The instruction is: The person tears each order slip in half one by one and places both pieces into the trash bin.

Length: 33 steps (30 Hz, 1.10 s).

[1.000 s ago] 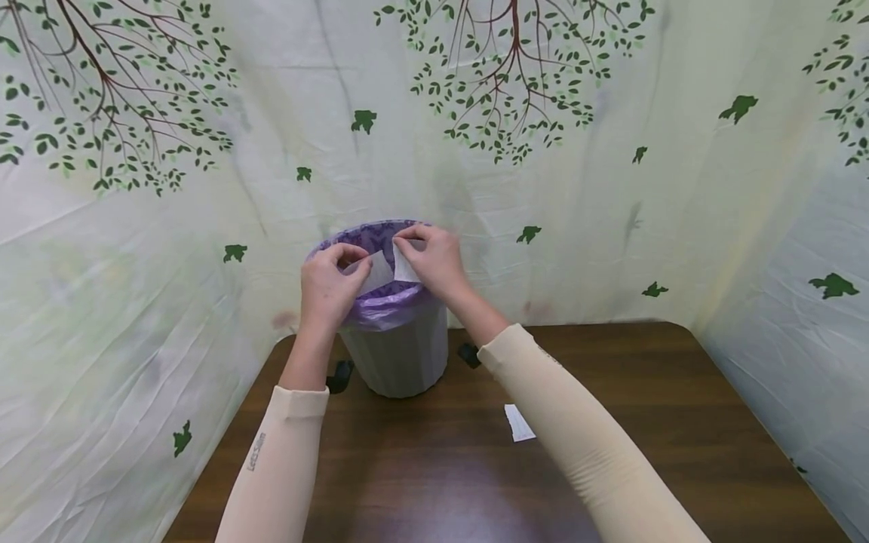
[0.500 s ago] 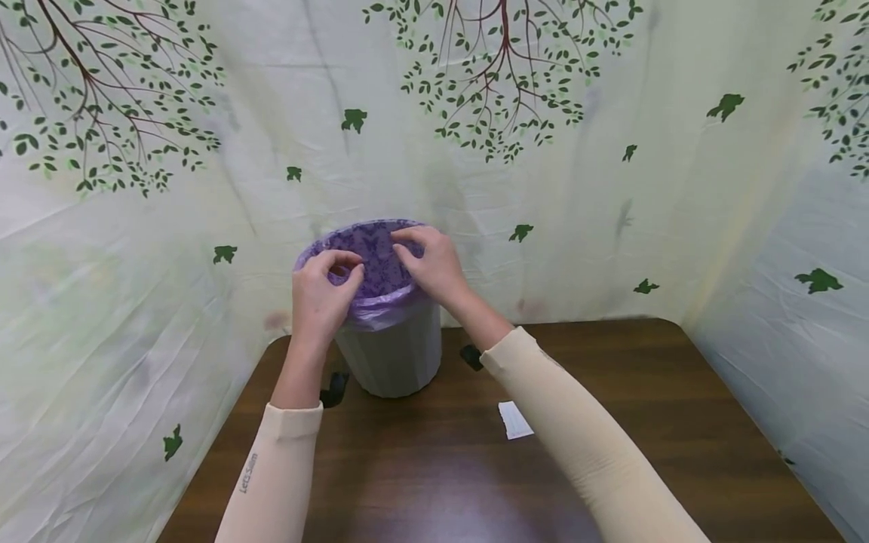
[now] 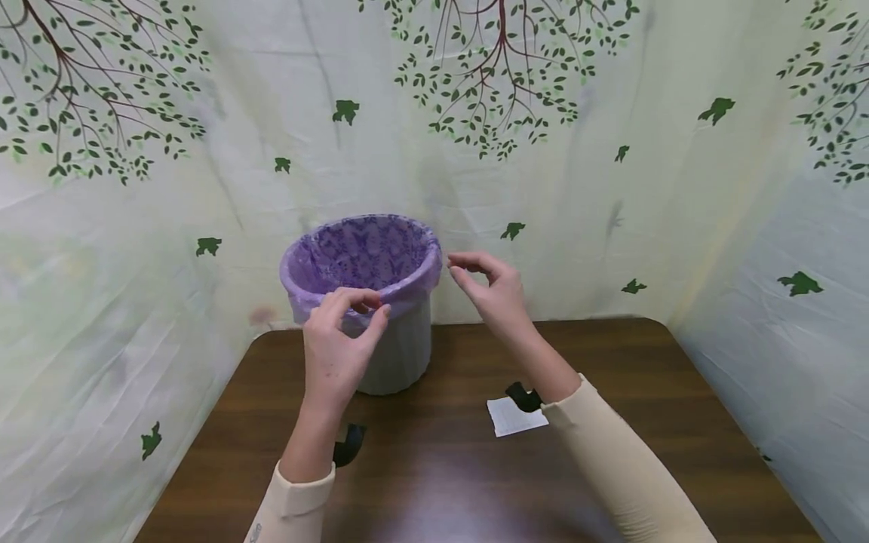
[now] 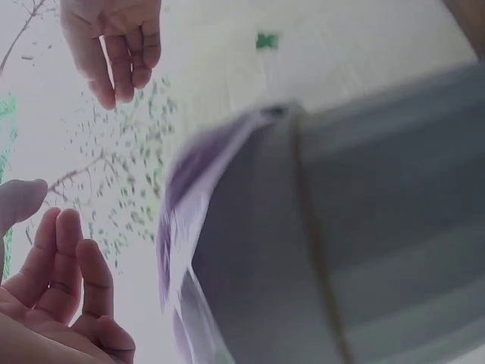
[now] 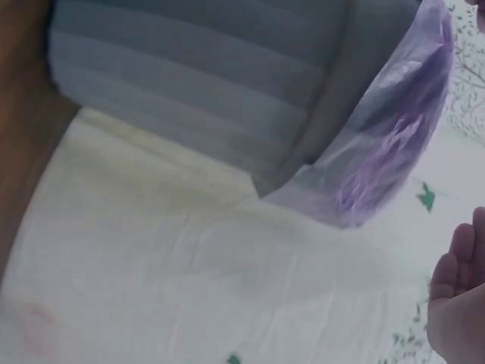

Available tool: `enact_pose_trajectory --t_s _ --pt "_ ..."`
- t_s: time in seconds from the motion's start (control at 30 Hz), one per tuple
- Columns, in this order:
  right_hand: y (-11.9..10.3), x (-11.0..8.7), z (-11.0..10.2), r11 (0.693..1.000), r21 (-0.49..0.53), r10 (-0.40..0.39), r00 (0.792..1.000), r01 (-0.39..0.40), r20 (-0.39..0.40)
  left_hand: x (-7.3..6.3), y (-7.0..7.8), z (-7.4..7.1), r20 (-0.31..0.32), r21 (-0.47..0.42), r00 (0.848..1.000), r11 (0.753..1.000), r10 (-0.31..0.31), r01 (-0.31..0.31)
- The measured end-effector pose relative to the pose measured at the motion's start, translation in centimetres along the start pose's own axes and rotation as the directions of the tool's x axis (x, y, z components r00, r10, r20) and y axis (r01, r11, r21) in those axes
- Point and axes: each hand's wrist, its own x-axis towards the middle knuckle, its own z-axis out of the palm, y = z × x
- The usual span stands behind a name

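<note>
A grey trash bin (image 3: 402,351) with a purple patterned liner (image 3: 370,245) folded over its rim stands at the back left of the table. My left hand (image 3: 336,351) is in front of the bin, overlapping its near rim in the head view. Its thumb and fingers are bent with a gap between them, and they hold nothing. To the right of the rim hangs my right hand (image 3: 494,296), its fingers loosely bent and bare. Both hands (image 4: 64,284) are apart from the liner in the left wrist view. A torn piece of white paper (image 3: 511,419) lies on the table under my right forearm.
The brown wooden table (image 3: 434,467) reaches back to a pale cloth backdrop (image 3: 563,249) printed with branches and leaves. A black wrist mount (image 3: 349,446) sits at my left wrist, and a similar black mount (image 3: 523,397) overlaps the paper at my right.
Paper pieces held over the bin one second ago have left both hands. My left hand has drawn back toward me; my right hand has moved right, off the bin. More of the table paper shows.
</note>
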Motion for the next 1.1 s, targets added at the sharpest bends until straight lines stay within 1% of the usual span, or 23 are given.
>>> enact_pose_trajectory --t_s 0.07,0.17,0.33,0.43,0.57,0.63,0.7,0.87,0.97,1.1 --pt "0.1 -1.4 -1.2 1.0 0.016 0.01 1.0 -0.01 -0.002 -1.0 0.3 0.4 0.018 -0.014 1.0 1.0 -0.017 0.017" --pt "0.5 -3.7 -2.7 1.0 0.017 0.005 1.0 -0.005 -0.002 -2.2 0.5 0.9 0.042 -0.026 0.998 0.999 -0.043 0.045" --pt "2.1 -7.6 -5.3 0.997 -0.078 0.012 1.0 -0.012 0.003 -4.3 -0.2 1.6 0.083 -0.019 0.991 0.994 -0.109 0.111" --pt "3.3 -9.6 -6.9 0.987 -0.15 0.058 0.998 -0.057 -0.001 -5.7 -0.8 2.0 0.118 -0.008 0.979 0.985 -0.167 0.17" --pt "4.6 -11.8 -8.8 0.964 -0.23 0.134 0.991 -0.133 -0.01 -7.4 -1.6 2.5 0.153 0.009 0.958 0.97 -0.242 0.244" --pt "5.1 -12.6 -9.6 0.954 -0.261 0.148 0.989 -0.148 -0.019 -8.1 -1.8 2.9 0.17 0.017 0.948 0.963 -0.268 0.269" --pt "5.6 -13.3 -10.2 0.949 -0.278 0.147 0.989 -0.147 -0.023 -8.7 -2.0 3.4 0.191 0.023 0.938 0.957 -0.288 0.289" --pt "6.9 -14.0 -11.1 0.939 -0.311 0.15 0.989 -0.148 -0.019 -9.6 -2.0 5.2 0.249 -0.011 0.913 0.942 -0.323 0.336" --pt "7.9 -14.4 -11.4 0.92 -0.35 0.188 0.982 -0.176 0.0 -10.1 -2.2 6.5 0.261 -0.032 0.905 0.934 -0.335 0.355" --pt "9.5 -15.3 -11.6 0.878 -0.414 0.273 0.962 -0.24 0.021 -10.8 -2.4 8.4 0.285 -0.018 0.888 0.924 -0.361 0.381"
